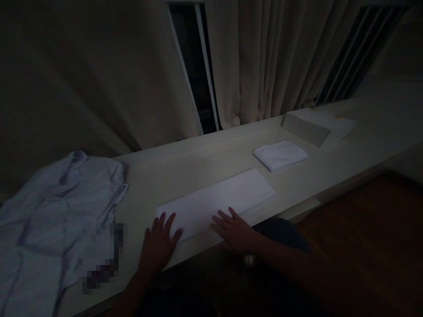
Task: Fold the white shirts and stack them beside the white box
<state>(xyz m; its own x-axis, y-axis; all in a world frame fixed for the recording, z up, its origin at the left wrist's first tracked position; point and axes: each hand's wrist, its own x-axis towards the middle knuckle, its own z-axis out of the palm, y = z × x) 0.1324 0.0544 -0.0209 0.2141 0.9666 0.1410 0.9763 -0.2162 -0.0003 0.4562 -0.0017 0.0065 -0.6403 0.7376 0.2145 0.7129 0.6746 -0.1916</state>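
Note:
A long white folded cloth (218, 193) lies flat on the pale tabletop, slanting up to the right. At its left end, my left hand (159, 242) rests with fingers spread, the fingertips on the cloth's corner. My right hand (234, 230) lies along the near edge, its fingers stretched out over the cloth. Neither hand grips anything. Beyond the cloth's right end sits a smaller folded white cloth (280, 155), a short gap away.
A crumpled light shirt-like garment (59, 211) covers the left of the table (185, 167). Beside it a patch is pixelated. Farther right stands a grey-white box-like object (306, 127) with pale sheets behind it. Curtains (251, 61) hang along the back edge. The room is dim.

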